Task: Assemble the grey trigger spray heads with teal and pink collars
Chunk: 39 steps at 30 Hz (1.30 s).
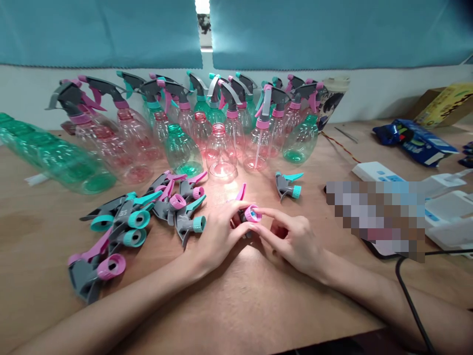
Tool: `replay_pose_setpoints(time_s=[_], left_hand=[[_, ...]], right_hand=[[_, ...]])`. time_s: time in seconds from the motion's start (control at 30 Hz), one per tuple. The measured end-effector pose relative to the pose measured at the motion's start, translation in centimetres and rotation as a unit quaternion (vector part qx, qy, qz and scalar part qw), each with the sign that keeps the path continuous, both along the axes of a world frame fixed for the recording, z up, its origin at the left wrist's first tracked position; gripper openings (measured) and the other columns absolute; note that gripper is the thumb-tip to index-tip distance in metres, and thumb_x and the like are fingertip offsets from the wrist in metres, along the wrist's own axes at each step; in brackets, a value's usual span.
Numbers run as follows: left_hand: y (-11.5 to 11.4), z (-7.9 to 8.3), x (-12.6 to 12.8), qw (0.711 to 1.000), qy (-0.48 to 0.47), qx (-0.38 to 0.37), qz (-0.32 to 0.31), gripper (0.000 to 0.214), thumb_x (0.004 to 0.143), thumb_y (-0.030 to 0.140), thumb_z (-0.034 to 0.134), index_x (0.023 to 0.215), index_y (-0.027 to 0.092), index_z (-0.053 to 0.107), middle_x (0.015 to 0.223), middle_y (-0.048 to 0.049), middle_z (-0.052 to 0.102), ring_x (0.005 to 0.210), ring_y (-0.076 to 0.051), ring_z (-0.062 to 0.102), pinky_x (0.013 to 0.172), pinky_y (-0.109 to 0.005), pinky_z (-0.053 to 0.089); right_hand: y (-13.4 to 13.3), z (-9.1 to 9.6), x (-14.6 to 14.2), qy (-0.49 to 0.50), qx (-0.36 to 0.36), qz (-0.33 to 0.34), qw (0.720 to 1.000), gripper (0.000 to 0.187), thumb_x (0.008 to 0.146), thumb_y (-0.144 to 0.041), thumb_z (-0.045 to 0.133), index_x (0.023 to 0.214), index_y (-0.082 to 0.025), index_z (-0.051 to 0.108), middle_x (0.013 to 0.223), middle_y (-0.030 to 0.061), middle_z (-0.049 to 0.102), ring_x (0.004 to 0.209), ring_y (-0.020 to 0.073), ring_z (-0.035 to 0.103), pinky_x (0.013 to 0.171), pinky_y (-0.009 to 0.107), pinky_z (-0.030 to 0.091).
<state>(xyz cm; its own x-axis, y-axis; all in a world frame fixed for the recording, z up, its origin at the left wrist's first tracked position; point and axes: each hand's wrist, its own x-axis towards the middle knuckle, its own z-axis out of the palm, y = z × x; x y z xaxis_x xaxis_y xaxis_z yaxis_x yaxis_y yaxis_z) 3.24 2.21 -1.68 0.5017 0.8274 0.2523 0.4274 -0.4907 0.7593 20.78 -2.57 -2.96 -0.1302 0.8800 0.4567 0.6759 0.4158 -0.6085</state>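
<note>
Near the middle of the table, my left hand (221, 229) is closed round a grey and pink spray trigger head (252, 214), its pink collar facing right. My right hand (291, 236) has its thumb and index finger at that collar, pinching its rim. A bit of blue shows inside the collar. Loose trigger heads with pink or teal collars lie in a pile left of my left hand, among them a teal one (199, 224) close by. A single teal trigger head (288, 187) lies beyond my right hand.
Behind stand several clear pink bottles (221, 155) and green bottles (183, 153), many with trigger heads on. Green bottles (74, 165) lie at left. At right are a blurred-out phone (373, 217), a white power strip (380, 172), a black cable (410, 296) and a blue packet (417, 143).
</note>
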Motion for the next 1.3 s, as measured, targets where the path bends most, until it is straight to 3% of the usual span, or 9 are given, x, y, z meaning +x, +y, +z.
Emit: replay_pose_setpoints(time_s=[0.2,0.47,0.77,1.3], left_hand=[[0.2,0.2,-0.1,1.000,-0.007,0.007,-0.021,0.024,0.082,0.020,0.067,0.105,0.019,0.062,0.085,0.0024,0.066,0.068,-0.012,0.057,0.065,-0.023,0.046],[0.1,0.6,0.0,0.998,0.000,-0.035,-0.043,0.024,0.084,0.017,0.064,0.107,0.019,0.062,0.095,0.0005,0.067,0.081,-0.014,0.059,0.071,-0.024,0.044],[0.2,0.6,0.2,0.996,-0.003,-0.078,-0.049,0.026,0.082,0.015,0.064,0.108,0.019,0.062,0.085,0.0025,0.063,0.069,-0.011,0.055,0.062,-0.022,0.042],[0.2,0.7,0.2,0.996,0.002,-0.073,-0.057,0.027,0.082,0.017,0.064,0.109,0.020,0.062,0.088,0.0006,0.064,0.073,-0.014,0.056,0.064,-0.024,0.043]], right_hand=[[0.3,0.0,0.1,0.109,-0.064,0.056,0.990,0.028,0.087,-0.029,0.060,0.109,-0.012,0.065,0.043,-0.0083,0.048,0.036,0.0067,0.042,0.040,0.019,0.033],[0.8,0.8,0.3,0.136,-0.156,0.089,0.974,0.025,0.087,-0.031,0.059,0.105,-0.014,0.060,0.043,-0.0101,0.045,0.035,0.0069,0.041,0.040,0.019,0.032],[0.7,0.4,0.7,0.124,-0.105,0.110,0.981,0.019,0.088,-0.025,0.058,0.102,-0.015,0.051,0.051,-0.0115,0.037,0.042,0.0062,0.036,0.043,0.019,0.029],[1.0,0.7,1.3,0.080,-0.120,0.138,0.980,0.024,0.088,-0.031,0.059,0.106,-0.018,0.050,0.051,-0.0115,0.038,0.042,0.0071,0.037,0.044,0.020,0.029]])
